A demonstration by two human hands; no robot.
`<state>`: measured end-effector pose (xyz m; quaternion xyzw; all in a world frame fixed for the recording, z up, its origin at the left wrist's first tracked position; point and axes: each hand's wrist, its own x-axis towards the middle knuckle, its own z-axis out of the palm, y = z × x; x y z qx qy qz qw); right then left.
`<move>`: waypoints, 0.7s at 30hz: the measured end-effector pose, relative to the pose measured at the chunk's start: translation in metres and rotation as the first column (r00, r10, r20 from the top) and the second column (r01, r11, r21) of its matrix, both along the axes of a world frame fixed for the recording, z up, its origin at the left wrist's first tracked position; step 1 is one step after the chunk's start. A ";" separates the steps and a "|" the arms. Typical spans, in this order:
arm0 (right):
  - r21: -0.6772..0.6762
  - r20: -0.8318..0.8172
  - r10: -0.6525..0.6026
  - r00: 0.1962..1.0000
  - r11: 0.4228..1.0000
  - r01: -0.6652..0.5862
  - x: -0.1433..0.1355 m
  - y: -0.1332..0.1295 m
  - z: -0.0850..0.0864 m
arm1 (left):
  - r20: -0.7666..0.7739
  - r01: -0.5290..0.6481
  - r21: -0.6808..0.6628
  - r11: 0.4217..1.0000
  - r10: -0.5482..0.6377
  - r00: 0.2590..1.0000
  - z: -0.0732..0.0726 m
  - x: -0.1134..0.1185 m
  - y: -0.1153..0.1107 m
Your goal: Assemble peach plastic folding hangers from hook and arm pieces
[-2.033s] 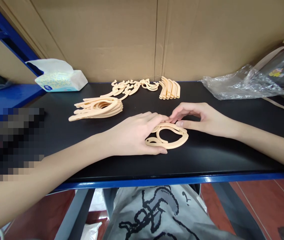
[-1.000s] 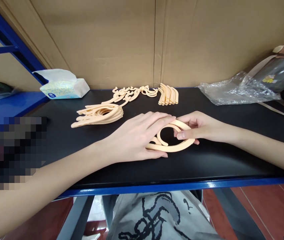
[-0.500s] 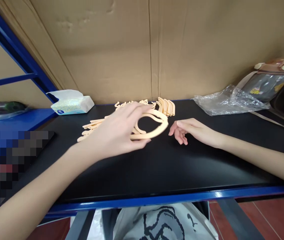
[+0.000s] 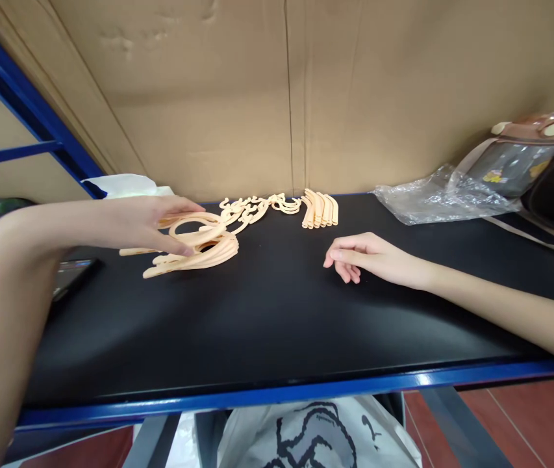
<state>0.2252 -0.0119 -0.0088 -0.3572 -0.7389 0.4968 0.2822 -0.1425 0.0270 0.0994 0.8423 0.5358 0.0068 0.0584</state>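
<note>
My left hand [image 4: 157, 224] is over a pile of cream folding clothes hangers [image 4: 208, 253] on the left of the black tabletop. Its thumb and fingers are closed around a looped hanger [image 4: 179, 223] that lies on or just above the pile; the palm hides part of it. My right hand [image 4: 357, 255] rests on the tabletop right of centre, fingers loosely curled and somewhat apart, with nothing in them. Behind, near the cardboard, lie several small cream hooks [image 4: 247, 209] and a row of curved cream hanger arms [image 4: 321, 209].
A tissue pack [image 4: 133, 185] stands behind my left hand. At the back right are a clear plastic bag [image 4: 417, 198] and a strapped drink bottle [image 4: 515, 162]. A dark flat device [image 4: 72, 276] lies at left. The table's blue edge [image 4: 277, 395] runs along the front.
My left hand has carried the looped hanger from the table's middle leftward to the pile, uncovering the hooks behind. My right hand has barely moved.
</note>
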 end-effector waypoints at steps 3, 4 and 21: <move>-0.003 0.014 0.005 1.000 1.000 -0.005 0.000 0.000 0.000 | -0.081 0.030 -0.091 0.995 -0.038 0.996 -0.001 -0.007 0.002; -0.005 0.020 0.007 1.000 1.000 -0.007 0.000 0.000 0.000 | -0.076 0.030 -0.084 0.996 -0.036 0.996 -0.002 -0.009 0.001; 0.014 0.133 0.018 0.991 1.000 -0.020 0.002 0.000 0.000 | -0.054 0.017 -0.099 0.995 -0.022 0.998 -0.020 -0.010 -0.005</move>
